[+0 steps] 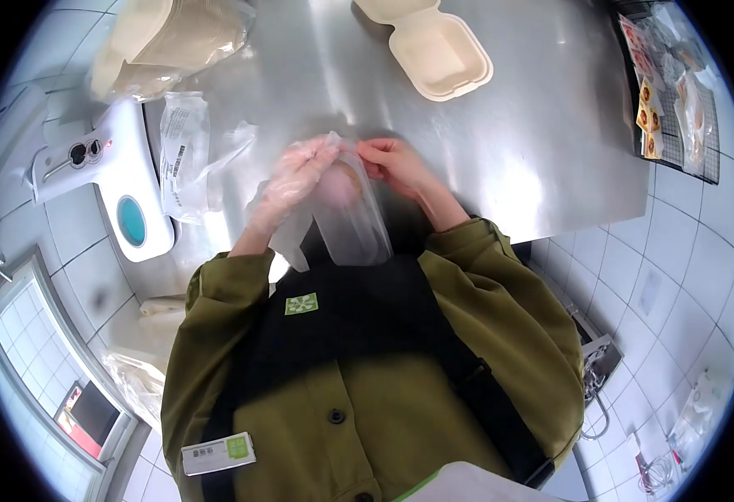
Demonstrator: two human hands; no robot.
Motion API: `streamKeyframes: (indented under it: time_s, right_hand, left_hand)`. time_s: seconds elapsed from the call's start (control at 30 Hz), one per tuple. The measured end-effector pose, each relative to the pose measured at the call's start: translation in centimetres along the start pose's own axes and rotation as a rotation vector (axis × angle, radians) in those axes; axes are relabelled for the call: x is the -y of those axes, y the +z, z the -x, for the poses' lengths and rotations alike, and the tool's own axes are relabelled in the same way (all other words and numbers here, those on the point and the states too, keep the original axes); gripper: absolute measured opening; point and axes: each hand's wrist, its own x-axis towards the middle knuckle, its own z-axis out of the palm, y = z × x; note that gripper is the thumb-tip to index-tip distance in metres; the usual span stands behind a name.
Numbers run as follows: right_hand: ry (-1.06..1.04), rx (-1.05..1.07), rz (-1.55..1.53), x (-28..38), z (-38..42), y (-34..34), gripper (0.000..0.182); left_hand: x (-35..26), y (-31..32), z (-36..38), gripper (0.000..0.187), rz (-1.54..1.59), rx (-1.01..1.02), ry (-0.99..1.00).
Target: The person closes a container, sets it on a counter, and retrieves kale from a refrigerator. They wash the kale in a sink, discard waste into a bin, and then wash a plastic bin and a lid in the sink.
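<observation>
A long translucent plastic bag (354, 234) hangs close in front of my apron, with a round pinkish and tan item (340, 186) showing through its upper part. My left hand (300, 174), in a clear disposable glove, is closed on the bag's top left edge. At the top right corner, my bare right hand (396, 166) pinches the bag between thumb and fingertips. Loose clear film (291, 238) droops below my left hand. Beyond both hands, an open beige clamshell box (444, 60) lies on the steel table (542, 100).
Left of my hands lie a printed clear plastic packet (185, 155) and a white appliance (145, 188) with a round teal face. Stacked beige containers in plastic wrap (174, 42) stand at the back left. A black wire rack (676, 125) holds sticker sheets and packets at the right edge.
</observation>
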Motion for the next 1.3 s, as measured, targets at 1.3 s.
streamKeyframes:
  time_s: [1.3]
  right_hand:
    - [-0.218,0.058,0.932,4.2,0.9,-4.1,0.016]
  left_hand:
    - [-5.2,5.0,-1.2,0.046,-0.6,-0.19,-0.138]
